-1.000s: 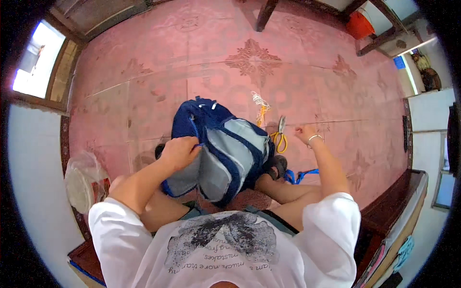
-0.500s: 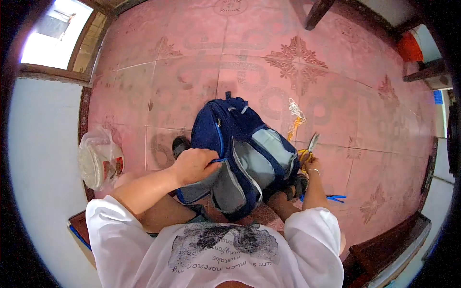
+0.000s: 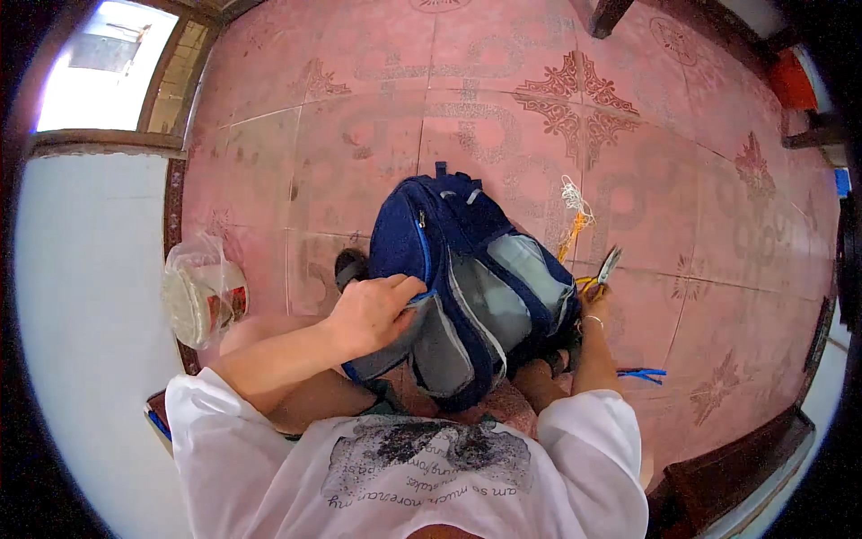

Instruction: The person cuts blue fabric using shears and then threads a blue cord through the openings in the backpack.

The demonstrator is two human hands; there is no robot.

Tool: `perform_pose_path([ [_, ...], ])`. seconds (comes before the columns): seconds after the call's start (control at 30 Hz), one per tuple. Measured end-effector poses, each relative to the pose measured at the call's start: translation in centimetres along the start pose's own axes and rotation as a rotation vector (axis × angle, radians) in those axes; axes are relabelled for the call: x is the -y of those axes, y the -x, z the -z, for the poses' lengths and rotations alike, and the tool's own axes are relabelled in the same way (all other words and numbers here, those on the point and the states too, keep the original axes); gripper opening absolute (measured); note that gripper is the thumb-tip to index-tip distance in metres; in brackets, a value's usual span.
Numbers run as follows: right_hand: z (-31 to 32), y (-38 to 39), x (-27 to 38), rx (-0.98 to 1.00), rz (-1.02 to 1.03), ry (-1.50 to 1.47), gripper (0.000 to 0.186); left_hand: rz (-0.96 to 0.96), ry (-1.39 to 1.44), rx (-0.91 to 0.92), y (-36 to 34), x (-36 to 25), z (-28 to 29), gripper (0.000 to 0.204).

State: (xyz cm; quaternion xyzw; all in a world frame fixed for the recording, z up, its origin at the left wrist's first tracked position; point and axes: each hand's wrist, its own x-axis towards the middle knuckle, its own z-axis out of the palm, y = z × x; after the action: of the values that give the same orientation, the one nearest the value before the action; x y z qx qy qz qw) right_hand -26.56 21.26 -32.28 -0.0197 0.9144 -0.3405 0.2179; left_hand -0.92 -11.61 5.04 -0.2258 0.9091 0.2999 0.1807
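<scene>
A navy and grey backpack stands between my legs, its blue-edged zipper running down the left part. My left hand is closed on the blue-trimmed edge of the bag, thumb and fingers pinching the fabric. To the right of the bag, my right hand is closed around the yellow handles of a pair of scissors. The blades point away from me, close to the floor. Part of the handles is hidden by my fingers.
A tangle of white and orange string lies on the pink tiled floor beyond the scissors. Blue strips lie right of my right forearm. A bucket covered in clear plastic stands by the left wall.
The whole view has shifted slightly, so things sit farther right. My right hand has a fuller grip over the scissors' handles. My left hand keeps its hold on the backpack.
</scene>
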Motion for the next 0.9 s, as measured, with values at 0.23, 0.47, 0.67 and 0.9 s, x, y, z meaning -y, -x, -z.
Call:
perform_pose_path([
  [0.23,-0.4,0.1,0.5,0.046,-0.078,0.134,0.058,0.008,-0.069,-0.019,0.5,0.2,-0.9,0.027],
  [0.47,3.9,-2.1,1.4,-0.130,-0.389,0.084,0.053,-0.048,-0.136,-0.093,0.3,1.1,-1.3,0.025],
  [0.67,8.7,4.0,16.5,-0.102,-0.339,-0.953,0.040,-0.067,-0.186,-0.089,0.6,1.7,-1.4,0.025],
  [0.9,6.1,18.6,29.1,0.453,0.300,-0.665,0.047,-0.171,-0.280,-0.164,1.4,1.3,-2.0,0.020],
])
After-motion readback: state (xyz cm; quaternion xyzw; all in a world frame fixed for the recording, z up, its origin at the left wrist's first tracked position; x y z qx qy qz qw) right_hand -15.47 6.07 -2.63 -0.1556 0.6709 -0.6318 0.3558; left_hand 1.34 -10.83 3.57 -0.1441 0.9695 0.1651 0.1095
